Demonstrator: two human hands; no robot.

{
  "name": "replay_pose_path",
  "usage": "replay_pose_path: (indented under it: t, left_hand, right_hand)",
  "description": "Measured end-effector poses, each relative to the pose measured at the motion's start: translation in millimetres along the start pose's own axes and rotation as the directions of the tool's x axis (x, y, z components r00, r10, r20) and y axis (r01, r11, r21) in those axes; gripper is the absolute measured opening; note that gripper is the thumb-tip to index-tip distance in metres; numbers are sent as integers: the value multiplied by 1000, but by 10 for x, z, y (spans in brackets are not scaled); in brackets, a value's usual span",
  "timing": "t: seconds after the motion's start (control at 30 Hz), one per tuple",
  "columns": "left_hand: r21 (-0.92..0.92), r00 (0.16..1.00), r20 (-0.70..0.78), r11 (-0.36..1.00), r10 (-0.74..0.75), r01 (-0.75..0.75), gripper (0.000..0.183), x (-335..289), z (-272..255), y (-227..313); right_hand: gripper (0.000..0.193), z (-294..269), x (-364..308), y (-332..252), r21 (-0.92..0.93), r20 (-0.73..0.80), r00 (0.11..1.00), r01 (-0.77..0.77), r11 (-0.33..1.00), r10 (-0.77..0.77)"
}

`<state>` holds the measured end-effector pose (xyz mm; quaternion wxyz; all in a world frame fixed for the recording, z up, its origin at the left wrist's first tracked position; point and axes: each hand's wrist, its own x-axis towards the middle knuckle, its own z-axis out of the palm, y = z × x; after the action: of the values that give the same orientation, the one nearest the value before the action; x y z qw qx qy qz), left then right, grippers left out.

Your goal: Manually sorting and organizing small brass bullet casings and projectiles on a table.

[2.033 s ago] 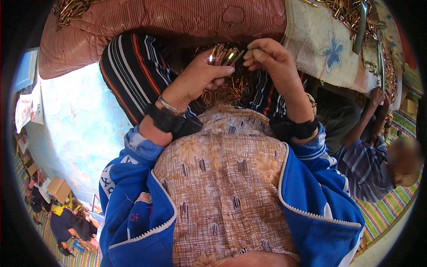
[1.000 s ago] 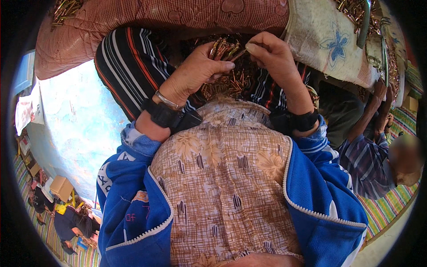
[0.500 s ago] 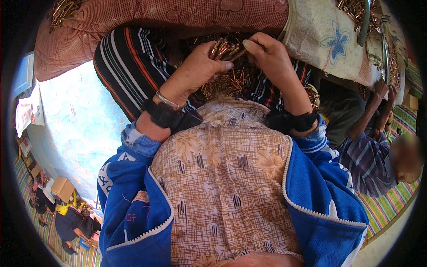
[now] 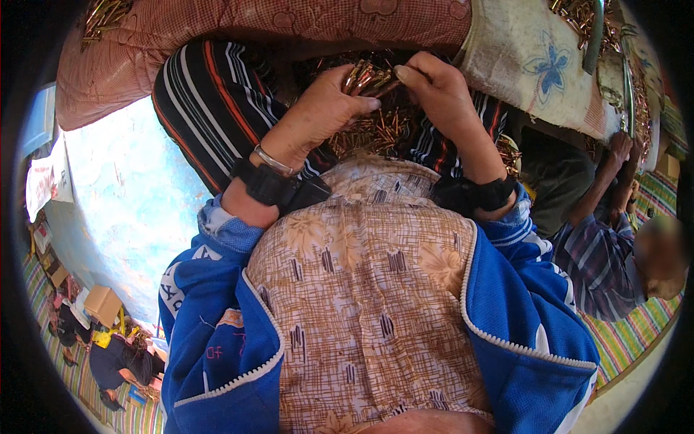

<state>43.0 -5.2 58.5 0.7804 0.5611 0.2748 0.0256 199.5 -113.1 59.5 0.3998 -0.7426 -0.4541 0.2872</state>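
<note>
My left hand [image 4: 323, 107] is closed around a bunch of slender, shiny copper-coloured metal pieces [image 4: 365, 78], whose exact kind I cannot make out. The ends of the bunch point toward my right hand [image 4: 439, 88]. That hand's thumb and index finger are pinched at the right end of the bunch, on one of these thin pieces. Below both hands, a heap of similar loose pieces [image 4: 376, 134] lies in my lap between my knees. Shadow hides part of the heap beyond the hands.
A red checked cushion [image 4: 238, 25] lies ahead, beside a pale cloth with a blue flower [image 4: 535, 79]. More metal pieces [image 4: 107, 18] rest at the far left. A co-worker in a striped shirt [image 4: 596, 264] sits at right. Other people and a cardboard box [image 4: 103, 305] are lower left.
Both hands stay in nearly the same place. The bunch in the left hand has turned slightly, and the right fingertips remain at its end.
</note>
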Motion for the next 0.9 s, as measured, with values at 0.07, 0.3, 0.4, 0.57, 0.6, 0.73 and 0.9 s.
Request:
replay_pose_path:
  t: [0.07,0.3,0.4,0.57,0.6,0.73,0.9]
  left_hand:
    - [-3,1000,-7,1000,-8,8,27,-9,-7,13]
    - [104,991,-48,987,125,-120,29,87,-12,-107]
    - [138,986,-61,980,154,-145,31,98,-13,-141]
    - [157,991,-33,980,127,-120,31,100,-6,-139]
    - [157,991,-34,980,126,-119,31,95,-11,-126]
    - [217,998,-20,975,59,-53,37,86,-29,-114]
    - [151,997,-23,986,78,-73,36,65,8,-67]
  right_hand:
    - [25,-10,-8,-89,63,24,996,-89,994,87]
    - [29,93,14,45,177,-30,993,-111,978,118]
    - [28,66,4,34,132,10,988,-152,980,152]
    - [27,54,7,38,42,-24,997,-72,997,73]
    - [27,57,10,45,-68,-37,999,-24,997,21]
    - [27,10,-10,-63,188,75,973,-229,955,219]
    - [26,12,9,28,-72,40,996,-76,994,79]
